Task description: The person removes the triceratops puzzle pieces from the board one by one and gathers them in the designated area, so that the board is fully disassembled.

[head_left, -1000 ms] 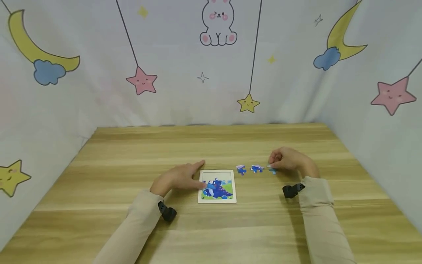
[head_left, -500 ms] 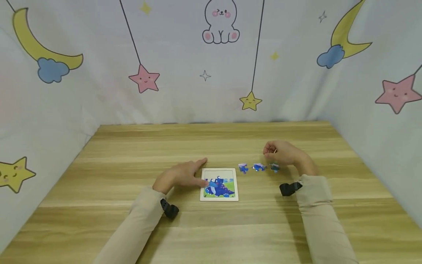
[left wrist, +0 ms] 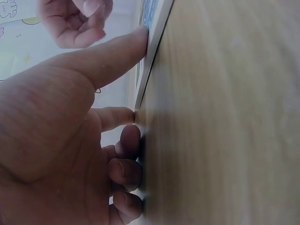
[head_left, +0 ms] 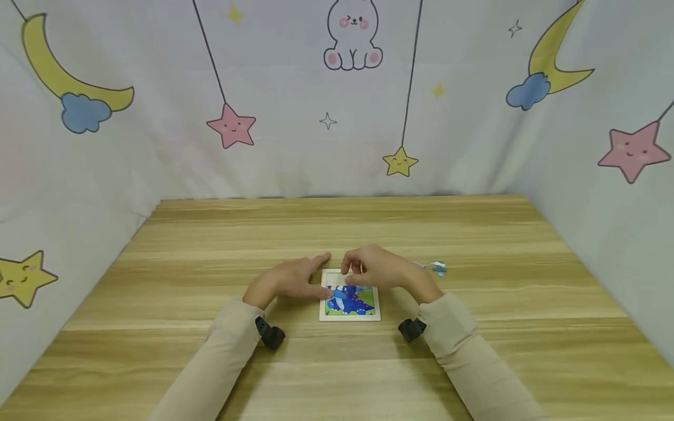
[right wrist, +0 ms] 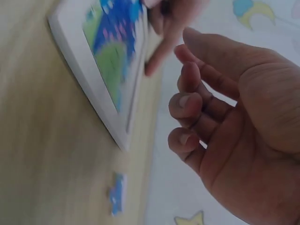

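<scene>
A square jigsaw tray [head_left: 349, 318] with a pale rim lies mid-table, partly filled with a blue dinosaur picture; bare backing shows along its top. My left hand [head_left: 288, 279] rests at the tray's left side. Its thumb [left wrist: 119, 54] presses on the tray and its forefinger touches the table by the tray's far corner. Above the tray's upper part hovers my right hand [head_left: 380, 268], fingers curled and thumb near the forefinger. No piece shows clearly between those fingertips. One puzzle piece [head_left: 439, 268] lies to the right; another piece [head_left: 419, 265] is mostly hidden by the right hand.
The wood-grain table [head_left: 337, 374] stretches out around the tray. A white curtain [head_left: 284, 158] printed with stars, moons and a rabbit hangs along the back and both sides. A black wrist camera [head_left: 412, 329] sits under the right wrist.
My right hand has left the loose pieces, rising and then moving left to above the tray. It now covers part of the piece row. My left hand has stayed on the tray.
</scene>
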